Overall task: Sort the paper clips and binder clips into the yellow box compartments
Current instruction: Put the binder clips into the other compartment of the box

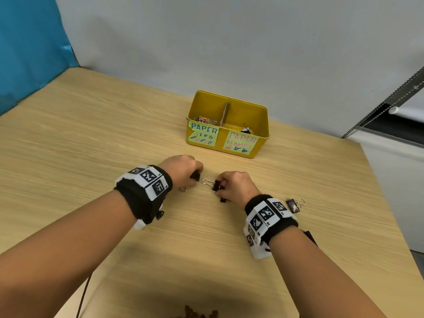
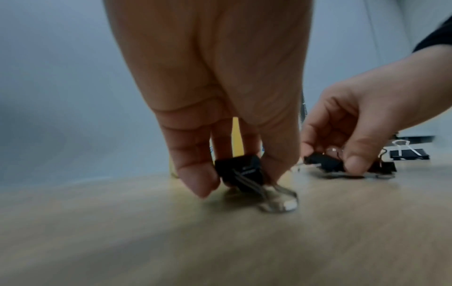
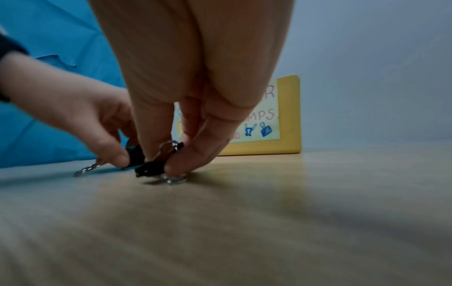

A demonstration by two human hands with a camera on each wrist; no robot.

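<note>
The yellow box stands at the table's far middle, split by a divider. Coloured paper clips lie in its left compartment and a binder clip in its right one. My left hand pinches a black binder clip between thumb and fingers, low at the table. My right hand pinches another black binder clip just right of it, wire handle pointing left. A third small black clip lies under the right hand. One more binder clip lies on the table right of my right wrist.
The wooden table meets a grey wall behind the box. A blue sheet hangs at the left. A white surface and a dark rail border the table's right edge. Something dark peeks out under my right forearm.
</note>
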